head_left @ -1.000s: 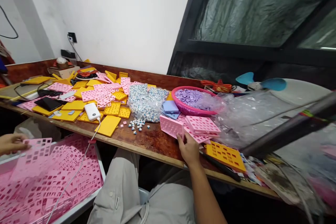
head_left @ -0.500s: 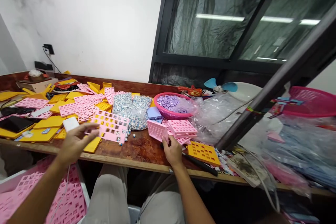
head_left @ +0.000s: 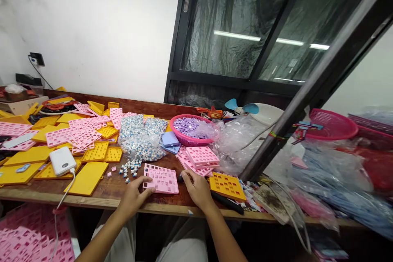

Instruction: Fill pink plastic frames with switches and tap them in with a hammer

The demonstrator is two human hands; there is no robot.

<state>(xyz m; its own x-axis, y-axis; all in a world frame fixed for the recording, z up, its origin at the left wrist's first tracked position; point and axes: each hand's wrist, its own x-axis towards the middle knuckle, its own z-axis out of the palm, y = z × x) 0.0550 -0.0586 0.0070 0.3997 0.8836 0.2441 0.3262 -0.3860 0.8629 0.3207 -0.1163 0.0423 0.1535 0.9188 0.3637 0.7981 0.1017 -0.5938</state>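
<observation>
A pink panel of square holes (head_left: 162, 178) lies on a matching pink piece in front of me, near the table's front edge. The thumb and fingers of my left hand (head_left: 136, 194) are on its left side, fingers apart. Beside its right edge, my right hand (head_left: 196, 188) curls over a black rod-like tool (head_left: 229, 203), whose dark end peeks out past the fingertips. The fingers hide the tool's middle. Small white-and-blue pieces (head_left: 130, 168) lie loose behind the panel, along with a few pink cubes (head_left: 112, 171).
Clear bags of white-and-blue pieces (head_left: 139, 139) and a pink basket of purple tiles (head_left: 175, 130) stand behind. Stacked pink panels (head_left: 202, 155) and a yellow grid (head_left: 229, 186) lie rightward. A white power bank (head_left: 63, 161) sits among yellow trays; a metal post (head_left: 284, 118) slants at right.
The pink panel by my left hand and the pink piece tilted up in my right hand now lie together flat. My right hand has moved onto the black tool. The view has swung right.
</observation>
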